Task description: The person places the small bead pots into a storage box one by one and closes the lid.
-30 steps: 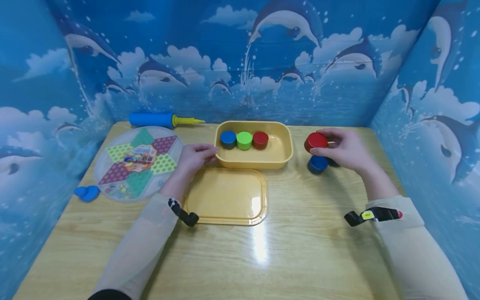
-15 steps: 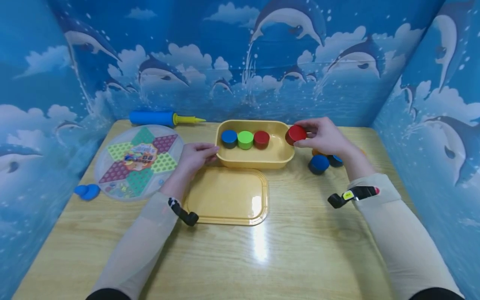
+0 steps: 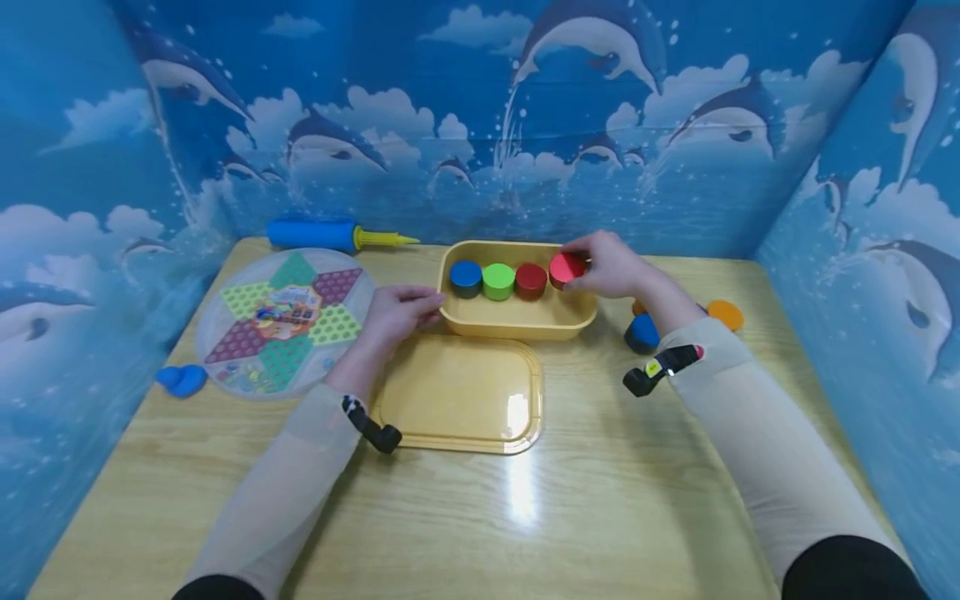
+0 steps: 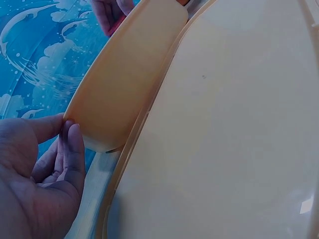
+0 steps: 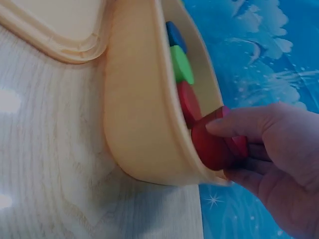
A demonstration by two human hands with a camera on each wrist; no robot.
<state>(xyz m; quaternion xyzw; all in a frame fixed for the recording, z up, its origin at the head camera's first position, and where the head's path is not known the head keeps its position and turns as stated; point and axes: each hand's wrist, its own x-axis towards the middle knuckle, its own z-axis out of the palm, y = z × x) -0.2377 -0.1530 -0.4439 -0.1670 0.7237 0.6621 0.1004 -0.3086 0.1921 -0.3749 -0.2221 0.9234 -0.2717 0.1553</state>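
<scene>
A yellow plastic box (image 3: 517, 330) stands at the back middle of the table. Inside it, a blue round block (image 3: 466, 277), a green one (image 3: 498, 281) and a dark red one (image 3: 530, 281) line up in a row. My right hand (image 3: 613, 268) holds another red round block (image 3: 566, 268) between thumb and fingers, at the right end of that row. In the right wrist view this red block (image 5: 214, 144) is just inside the box's rim. My left hand (image 3: 399, 313) pinches the box's left end, thumb and fingertips at the rim.
The box's yellow lid (image 3: 457, 396) lies flat in front of it. Left are a round star-patterned board game (image 3: 285, 321), a blue pump (image 3: 311, 234) and a blue knobbed piece (image 3: 182, 381). Near my right forearm are a blue block (image 3: 642, 333) and an orange one (image 3: 725, 315).
My right hand has carried the red block leftward from beside the blue block on the table, over the rim into the box. The left hand has kept its place at the box.
</scene>
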